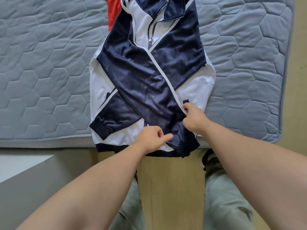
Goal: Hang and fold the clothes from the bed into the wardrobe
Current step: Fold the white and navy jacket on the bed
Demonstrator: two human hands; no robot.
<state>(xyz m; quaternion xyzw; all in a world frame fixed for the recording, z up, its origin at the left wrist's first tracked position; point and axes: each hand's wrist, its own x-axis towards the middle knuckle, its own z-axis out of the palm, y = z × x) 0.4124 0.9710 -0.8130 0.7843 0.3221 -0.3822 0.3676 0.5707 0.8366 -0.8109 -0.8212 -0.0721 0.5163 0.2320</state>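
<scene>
Navy-and-white jacket (149, 77) lies on the bed (49, 63), sleeves crossed (a red garment (114, 10) shows beside its shoulder). The right hand (194, 120) has its fingers pinched on the upper sleeve's piped edge. The left hand (152, 136) has its fingers curled against that cuff, grip unclear.

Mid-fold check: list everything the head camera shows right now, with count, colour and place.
jacket: one, navy and white, flat on the mattress, zip partly open, both sleeves crossed over the front, hem at the near edge.
red garment: one, red, far end, partly under the jacket.
mattress: one, blue-grey quilted, under both garments.
floor: tan, wood-look, seen between the legs.
grey surface: one, lower left; what it is cannot be told.
legs: two, pale grey-green trousers, below the mattress edge.
left hand: fingers curled at the top sleeve's cuff; grip unclear.
right hand: pinches the same sleeve's piped edge.
</scene>
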